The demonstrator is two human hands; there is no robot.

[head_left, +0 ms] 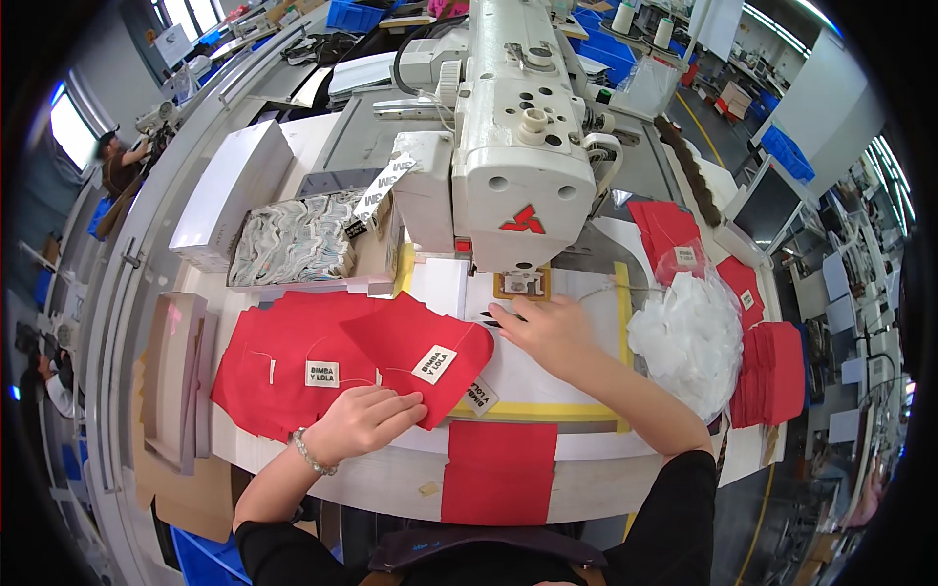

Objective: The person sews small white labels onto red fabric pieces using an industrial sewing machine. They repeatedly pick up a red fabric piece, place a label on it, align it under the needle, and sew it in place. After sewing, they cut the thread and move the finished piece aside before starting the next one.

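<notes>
My left hand (379, 418) pinches the lower edge of a red fabric piece (401, 337) with a pale label (433, 362), lifted over a wider spread of red pieces (259, 366). My right hand (537, 332), fingers apart and loosely bent, reaches over the white template (567, 391) with yellow borders, just below the metal clamp (523, 284) of a large white sewing machine (518, 156). Small dark pointed shapes lie under its fingertips, too small to make out. Another label (481, 396) shows beneath the held piece's edge.
A box of folded strips (291, 239) and empty box (176, 381) are left; white scraps (684, 347), red stacks (777, 371) and a monitor (767, 200) are right. Red fabric (498, 474) lies at the front edge. Co-workers (122, 166) sit at far left.
</notes>
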